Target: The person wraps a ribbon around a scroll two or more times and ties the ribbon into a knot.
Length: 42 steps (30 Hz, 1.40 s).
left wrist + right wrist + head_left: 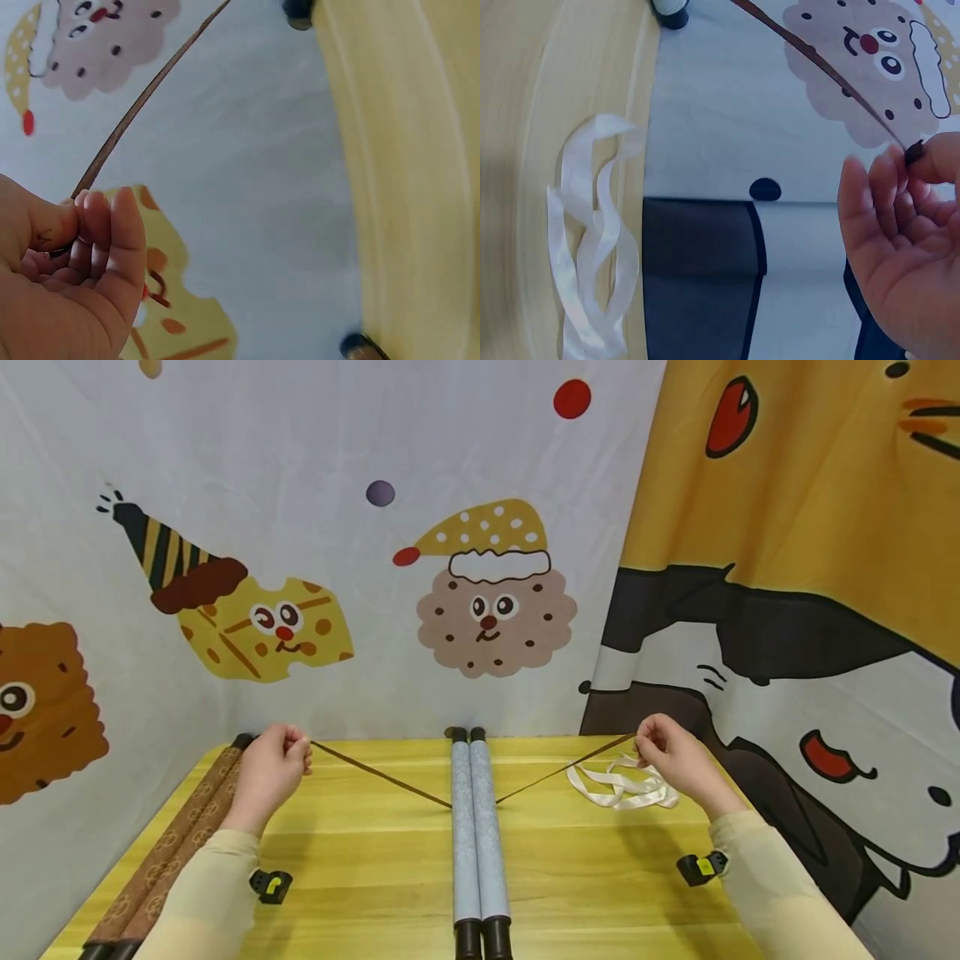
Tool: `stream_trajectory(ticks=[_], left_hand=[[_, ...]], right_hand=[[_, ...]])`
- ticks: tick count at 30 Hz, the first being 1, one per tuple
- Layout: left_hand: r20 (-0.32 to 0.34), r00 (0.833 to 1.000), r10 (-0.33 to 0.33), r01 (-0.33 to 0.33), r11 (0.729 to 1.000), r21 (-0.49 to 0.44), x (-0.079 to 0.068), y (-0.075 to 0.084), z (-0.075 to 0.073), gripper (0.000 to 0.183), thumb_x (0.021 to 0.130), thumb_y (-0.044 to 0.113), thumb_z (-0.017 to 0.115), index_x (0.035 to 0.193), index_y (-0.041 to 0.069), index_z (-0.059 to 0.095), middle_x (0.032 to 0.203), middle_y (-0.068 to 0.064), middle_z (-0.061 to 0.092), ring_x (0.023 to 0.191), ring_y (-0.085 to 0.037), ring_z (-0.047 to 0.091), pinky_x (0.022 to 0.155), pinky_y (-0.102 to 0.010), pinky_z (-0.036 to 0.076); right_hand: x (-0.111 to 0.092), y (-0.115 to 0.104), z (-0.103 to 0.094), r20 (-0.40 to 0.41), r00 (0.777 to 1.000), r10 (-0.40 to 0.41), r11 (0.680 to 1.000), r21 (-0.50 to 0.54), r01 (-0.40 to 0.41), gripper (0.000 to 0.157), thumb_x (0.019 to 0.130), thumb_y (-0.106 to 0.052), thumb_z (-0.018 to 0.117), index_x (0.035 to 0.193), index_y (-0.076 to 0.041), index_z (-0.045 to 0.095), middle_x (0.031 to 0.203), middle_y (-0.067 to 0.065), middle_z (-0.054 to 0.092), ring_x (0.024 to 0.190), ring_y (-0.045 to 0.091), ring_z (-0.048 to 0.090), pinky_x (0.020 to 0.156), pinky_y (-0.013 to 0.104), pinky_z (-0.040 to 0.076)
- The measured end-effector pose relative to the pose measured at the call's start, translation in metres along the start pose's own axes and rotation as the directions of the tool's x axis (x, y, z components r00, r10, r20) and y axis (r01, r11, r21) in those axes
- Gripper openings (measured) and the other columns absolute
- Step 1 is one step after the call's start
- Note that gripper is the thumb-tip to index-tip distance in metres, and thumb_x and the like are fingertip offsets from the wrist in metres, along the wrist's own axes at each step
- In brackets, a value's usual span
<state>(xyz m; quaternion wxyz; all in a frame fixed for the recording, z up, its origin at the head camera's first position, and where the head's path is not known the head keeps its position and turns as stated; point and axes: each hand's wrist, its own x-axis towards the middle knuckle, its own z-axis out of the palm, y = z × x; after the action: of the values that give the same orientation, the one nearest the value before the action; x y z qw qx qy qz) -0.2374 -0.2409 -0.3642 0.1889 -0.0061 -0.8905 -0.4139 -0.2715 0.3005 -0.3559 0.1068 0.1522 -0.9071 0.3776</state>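
Observation:
A brown ribbon [375, 772] runs beneath a pair of light blue scroll rolls [476, 827] with dark end knobs, its two ends raised to either side. My left hand [272, 768] pinches one end between thumb and fingertips; the left wrist view shows the ribbon [127, 120] rising from that pinch. On the other side my right hand [675, 756] pinches the opposite end, seen close in the right wrist view at the thumb of the hand [900, 217]. The middle of the ribbon is hidden by the rolls, which lie side by side lengthwise on the table.
A brown patterned pair of scroll rolls [168, 852] lies along the table's left side, partly behind the left forearm. A loose white ribbon [626, 789] is heaped near the right hand. Printed cloth [315, 427] hangs at the back edge of the yellow wood-grain table [375, 877].

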Motion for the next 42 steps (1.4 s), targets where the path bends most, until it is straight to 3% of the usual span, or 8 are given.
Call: stream_trajectory(ticks=[7, 11, 17, 24, 31, 34, 39, 42], left_hand=[[-0.029, 0.998, 0.051, -0.052, 0.999, -0.017, 0.002, 0.022, 0.000, 0.013, 0.104, 0.008, 0.048, 0.101, -0.003, 0.052, 0.091, -0.017, 0.061, 0.079, -0.027, 0.063, 0.068, -0.034, 0.057], [-0.018, 0.999, 0.051, -0.052, 0.995, -0.080, 0.006, 0.032, 0.002, 0.014, 0.104, 0.009, 0.050, 0.102, -0.004, 0.055, 0.092, -0.018, 0.063, 0.080, -0.026, 0.063, 0.068, -0.029, 0.057], [0.005, 0.994, 0.111, -0.110, 0.987, -0.120, 0.007, 0.048, 0.005, 0.009, 0.102, 0.005, 0.053, 0.100, -0.004, 0.056, 0.087, -0.017, 0.062, 0.075, -0.024, 0.063, 0.064, -0.026, 0.056], [0.062, 0.982, 0.177, -0.167, 0.977, -0.131, -0.008, 0.055, 0.003, 0.006, 0.101, 0.005, 0.057, 0.096, 0.001, 0.058, 0.081, -0.010, 0.062, 0.070, -0.021, 0.061, 0.062, -0.029, 0.054], [0.118, 0.961, 0.251, -0.239, 0.965, -0.111, -0.028, 0.054, -0.003, 0.005, 0.098, 0.007, 0.062, 0.093, 0.006, 0.063, 0.080, -0.001, 0.064, 0.069, -0.015, 0.062, 0.062, -0.028, 0.053], [0.204, 0.938, 0.282, -0.249, 0.953, -0.174, -0.036, 0.051, -0.008, 0.006, 0.097, 0.007, 0.063, 0.091, 0.006, 0.062, 0.079, -0.001, 0.063, 0.068, -0.017, 0.062, 0.062, -0.029, 0.053], [0.393, 0.857, 0.333, -0.215, 0.925, -0.315, -0.042, 0.050, -0.015, 0.007, 0.098, 0.008, 0.062, 0.090, 0.006, 0.061, 0.079, -0.004, 0.063, 0.066, -0.017, 0.061, 0.060, -0.031, 0.053], [0.428, 0.827, 0.364, -0.224, 0.912, -0.343, -0.045, 0.050, -0.018, 0.008, 0.098, 0.010, 0.062, 0.091, 0.007, 0.062, 0.080, -0.003, 0.064, 0.066, -0.016, 0.062, 0.061, -0.032, 0.054]], right_hand=[[0.010, -0.021, 0.004, 0.061, 0.996, -0.062, 0.969, 0.241, 0.045, 0.013, 0.103, -0.008, 0.052, 0.101, 0.005, 0.049, 0.092, 0.018, 0.059, 0.078, 0.020, 0.065, 0.075, 0.031, 0.057], [0.020, -0.044, 0.011, 0.089, 0.990, -0.108, 0.943, 0.325, 0.074, 0.013, 0.103, -0.007, 0.052, 0.101, 0.005, 0.049, 0.095, 0.023, 0.060, 0.079, 0.018, 0.066, 0.077, 0.035, 0.058], [0.035, -0.071, 0.026, 0.109, 0.973, -0.204, 0.894, 0.426, 0.140, 0.013, 0.104, -0.007, 0.050, 0.099, 0.005, 0.049, 0.097, 0.027, 0.061, 0.080, 0.018, 0.065, 0.077, 0.034, 0.057], [0.050, -0.096, 0.046, 0.127, 0.960, -0.249, 0.844, 0.515, 0.151, 0.013, 0.104, -0.006, 0.050, 0.101, 0.007, 0.049, 0.099, 0.020, 0.063, 0.084, 0.018, 0.066, 0.082, 0.034, 0.056], [0.064, -0.113, 0.068, 0.136, 0.951, -0.278, 0.825, 0.540, 0.164, 0.013, 0.104, -0.009, 0.052, 0.101, 0.004, 0.051, 0.102, 0.016, 0.064, 0.091, 0.021, 0.064, 0.088, 0.033, 0.053], [0.070, -0.119, 0.081, 0.154, 0.937, -0.315, 0.806, 0.565, 0.178, 0.011, 0.103, -0.007, 0.052, 0.101, 0.004, 0.052, 0.103, 0.014, 0.064, 0.095, 0.024, 0.062, 0.089, 0.032, 0.050], [0.080, -0.134, 0.105, 0.165, 0.912, -0.375, 0.787, 0.577, 0.219, 0.007, 0.103, -0.006, 0.052, 0.100, 0.001, 0.053, 0.102, 0.015, 0.065, 0.101, 0.027, 0.063, 0.086, 0.033, 0.049], [0.083, -0.146, 0.123, 0.174, 0.905, -0.388, 0.782, 0.583, 0.223, 0.005, 0.103, -0.005, 0.052, 0.101, -0.001, 0.054, 0.103, 0.015, 0.065, 0.104, 0.030, 0.063, 0.087, 0.038, 0.050]])
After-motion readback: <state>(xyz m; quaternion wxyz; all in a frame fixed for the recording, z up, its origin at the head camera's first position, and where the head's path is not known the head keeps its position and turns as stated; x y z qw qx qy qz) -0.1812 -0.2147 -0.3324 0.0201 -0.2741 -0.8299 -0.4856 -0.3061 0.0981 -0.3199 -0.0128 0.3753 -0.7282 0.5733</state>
